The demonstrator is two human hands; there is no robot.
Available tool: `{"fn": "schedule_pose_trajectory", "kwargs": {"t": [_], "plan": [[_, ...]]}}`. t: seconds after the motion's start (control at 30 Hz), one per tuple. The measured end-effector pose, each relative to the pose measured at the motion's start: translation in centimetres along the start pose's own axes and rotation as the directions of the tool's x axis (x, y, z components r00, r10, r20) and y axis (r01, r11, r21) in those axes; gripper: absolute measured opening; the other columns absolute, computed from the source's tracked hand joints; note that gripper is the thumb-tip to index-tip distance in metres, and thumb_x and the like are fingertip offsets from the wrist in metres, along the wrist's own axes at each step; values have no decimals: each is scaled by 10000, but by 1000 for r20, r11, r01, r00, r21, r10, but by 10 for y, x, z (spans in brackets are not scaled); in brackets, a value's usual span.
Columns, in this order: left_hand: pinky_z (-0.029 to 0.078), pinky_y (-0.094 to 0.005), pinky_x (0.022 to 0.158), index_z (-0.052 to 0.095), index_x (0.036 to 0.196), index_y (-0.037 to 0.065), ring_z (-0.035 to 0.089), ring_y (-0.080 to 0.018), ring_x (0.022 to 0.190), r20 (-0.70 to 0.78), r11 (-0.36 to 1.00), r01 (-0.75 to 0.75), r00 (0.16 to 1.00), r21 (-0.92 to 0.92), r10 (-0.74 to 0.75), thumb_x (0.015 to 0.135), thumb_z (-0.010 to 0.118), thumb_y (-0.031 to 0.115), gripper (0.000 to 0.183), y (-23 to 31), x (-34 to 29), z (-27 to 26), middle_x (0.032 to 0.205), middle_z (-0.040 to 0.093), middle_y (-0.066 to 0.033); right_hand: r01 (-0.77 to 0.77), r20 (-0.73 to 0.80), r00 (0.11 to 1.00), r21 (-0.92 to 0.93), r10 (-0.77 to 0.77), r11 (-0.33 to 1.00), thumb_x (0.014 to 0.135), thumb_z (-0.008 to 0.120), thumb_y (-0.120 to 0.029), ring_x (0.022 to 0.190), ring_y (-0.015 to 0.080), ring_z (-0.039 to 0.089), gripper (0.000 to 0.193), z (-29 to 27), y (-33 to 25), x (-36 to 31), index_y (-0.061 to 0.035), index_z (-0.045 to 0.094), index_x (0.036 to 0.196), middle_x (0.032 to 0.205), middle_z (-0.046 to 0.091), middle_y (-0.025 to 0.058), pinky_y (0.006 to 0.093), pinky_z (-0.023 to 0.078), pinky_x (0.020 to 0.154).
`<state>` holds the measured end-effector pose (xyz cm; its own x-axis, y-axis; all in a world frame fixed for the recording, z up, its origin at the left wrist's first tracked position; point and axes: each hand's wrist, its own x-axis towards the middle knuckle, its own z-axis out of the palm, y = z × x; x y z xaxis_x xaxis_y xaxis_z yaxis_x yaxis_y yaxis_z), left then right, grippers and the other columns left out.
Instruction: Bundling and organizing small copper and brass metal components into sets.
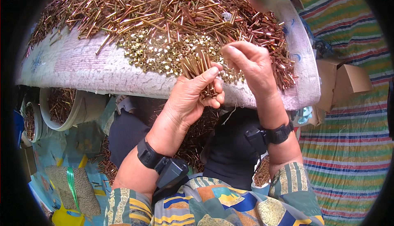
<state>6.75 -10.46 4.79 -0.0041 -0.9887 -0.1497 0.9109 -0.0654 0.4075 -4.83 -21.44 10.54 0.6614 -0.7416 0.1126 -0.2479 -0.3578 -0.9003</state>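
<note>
My left hand (191,96) is wrapped round a bundle of slender copper-gold metal rods (197,66), thumb across them and their ends pointing up and away. Just right of the bundle and a little higher, my right hand (252,64) is closed in a pinch, thumb against the fingers. Whatever sits between those fingertips, if anything, is too small to make out. Beyond both hands lies a heap of small yellow-gold nuts (150,55). Loose metal rods (164,10) of the same colour are piled behind the nuts across the padded table.
The table's pale cloth cover (82,68) ends in a rounded front edge above my knees. White buckets (76,111) of rods stand below left, near a filled sack (76,187). An open cardboard box (349,82) and a striped sheet (349,152) lie right.
</note>
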Motion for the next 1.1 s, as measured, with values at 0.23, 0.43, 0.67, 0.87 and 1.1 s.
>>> {"fn": "schedule_pose_trajectory", "kwargs": {"t": [0.23, 0.43, 0.67, 0.87, 1.1], "plan": [[522, -225, 431, 541, 970, -8, 601, -183, 569, 63, 989, 20, 998, 148, -29, 814, 586, 91, 191, 3, -2, 3, 702, 576, -91, -66, 161, 986, 141, 43, 988, 808, 620, -182, 608, 44, 511, 221, 26, 0, 25, 34, 627, 856, 675, 585, 4, 205, 429, 518], [553, -270, 547, 539, 949, 7, 624, -205, 661, 117, 977, 145, 979, 158, -164, 835, 576, 150, 187, -4, -5, 3, 714, 585, -80, 134, 8, 991, 152, -136, 979, 834, 588, -137, 565, 21, 453, 147, 22, -11, 30, -6, 634, 883, 669, 558, -35, 174, 364, 503], [536, -344, 740, 537, 1012, 36, 623, -248, 791, -5, 995, 72, 997, -63, -72, 892, 489, 215, 221, -16, -3, 0, 789, 618, -90, 391, -364, 860, 21, -357, 920, 796, 540, 31, 533, 71, 532, 40, -7, -29, -9, -2, 549, 816, 651, 576, 34, 188, 420, 463], [559, -321, 651, 572, 997, 37, 625, -159, 770, -114, 980, 45, 991, -192, -68, 859, 553, 176, 197, -24, -2, 8, 928, 613, -82, 595, 19, 724, -521, -689, 612, 631, 696, -40, 703, 232, 567, 165, 22, 8, -47, -46, 597, 763, 744, 603, 82, 334, 465, 656], [303, -216, 419, 513, 866, 43, 363, -100, 495, -71, 999, 24, 997, -23, -26, 879, 509, 178, 136, -11, -5, 4, 571, 400, 4, 64, -295, 905, -618, -307, 784, 745, 640, -182, 664, 268, 601, 147, -45, 15, 6, -35, 644, 749, 740, 627, 133, 341, 472, 607]]}}
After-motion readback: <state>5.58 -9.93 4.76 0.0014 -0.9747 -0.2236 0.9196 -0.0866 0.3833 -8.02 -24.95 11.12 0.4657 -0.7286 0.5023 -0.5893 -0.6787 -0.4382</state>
